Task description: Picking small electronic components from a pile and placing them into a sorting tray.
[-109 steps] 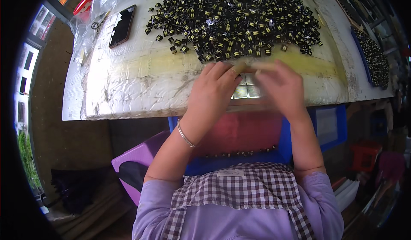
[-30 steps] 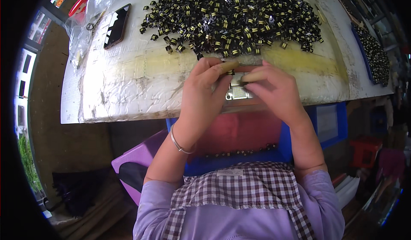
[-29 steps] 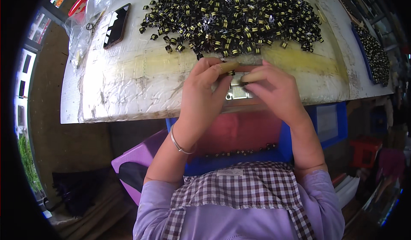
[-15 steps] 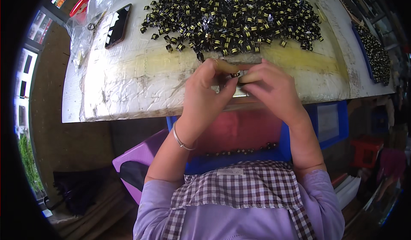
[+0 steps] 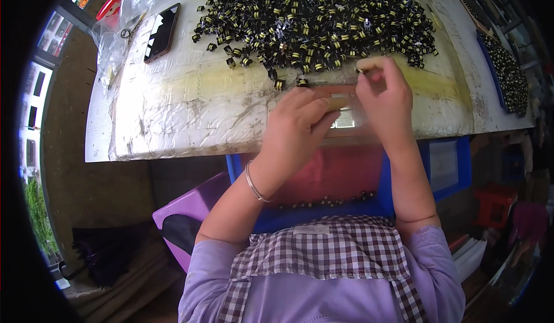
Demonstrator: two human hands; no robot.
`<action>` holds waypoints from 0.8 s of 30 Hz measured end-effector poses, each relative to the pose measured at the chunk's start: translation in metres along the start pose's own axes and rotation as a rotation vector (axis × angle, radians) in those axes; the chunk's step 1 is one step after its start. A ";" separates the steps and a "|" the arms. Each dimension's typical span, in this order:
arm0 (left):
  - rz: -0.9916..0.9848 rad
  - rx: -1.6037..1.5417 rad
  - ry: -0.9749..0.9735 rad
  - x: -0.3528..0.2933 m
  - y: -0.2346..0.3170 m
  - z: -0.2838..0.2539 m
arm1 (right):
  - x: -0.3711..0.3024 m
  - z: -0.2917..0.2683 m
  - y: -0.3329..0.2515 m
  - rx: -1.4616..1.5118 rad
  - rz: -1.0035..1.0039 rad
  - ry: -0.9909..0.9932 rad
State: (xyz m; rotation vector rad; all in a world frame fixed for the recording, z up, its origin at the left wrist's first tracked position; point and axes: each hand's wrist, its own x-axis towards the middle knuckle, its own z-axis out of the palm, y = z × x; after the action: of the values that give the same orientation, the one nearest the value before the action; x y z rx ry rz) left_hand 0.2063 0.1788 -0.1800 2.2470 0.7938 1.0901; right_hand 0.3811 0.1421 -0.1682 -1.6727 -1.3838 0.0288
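Here we are at head height, peering steeply down and forward through a wide fisheye, the left one of a pair! Nearest us, bottom centre, is the checked apron (image 5: 326,251); farther out, mid-frame, the left hand (image 5: 297,118) and the right hand (image 5: 385,95). Beyond, we sweep across the tabletop (image 5: 173,115) to the top edge, the window (image 5: 34,106) at far left bending along the dark rim.

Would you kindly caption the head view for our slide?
Left hand at a shiny plate, right hand by a heap of yellow-black parts.
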 end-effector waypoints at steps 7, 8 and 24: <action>0.171 0.215 0.078 -0.005 0.000 0.008 | -0.011 -0.020 -0.008 -0.020 -0.154 -0.275; 0.168 0.215 0.080 -0.005 0.000 0.008 | -0.011 -0.019 -0.007 -0.020 -0.154 -0.274; 0.115 0.484 0.106 0.014 -0.011 -0.020 | -0.006 -0.016 -0.013 0.045 -0.280 -0.458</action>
State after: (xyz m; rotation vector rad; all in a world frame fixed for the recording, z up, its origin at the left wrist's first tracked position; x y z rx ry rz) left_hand 0.1938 0.2000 -0.1698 2.6774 1.0777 1.1747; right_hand 0.3778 0.1266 -0.1538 -1.4744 -1.9349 0.2959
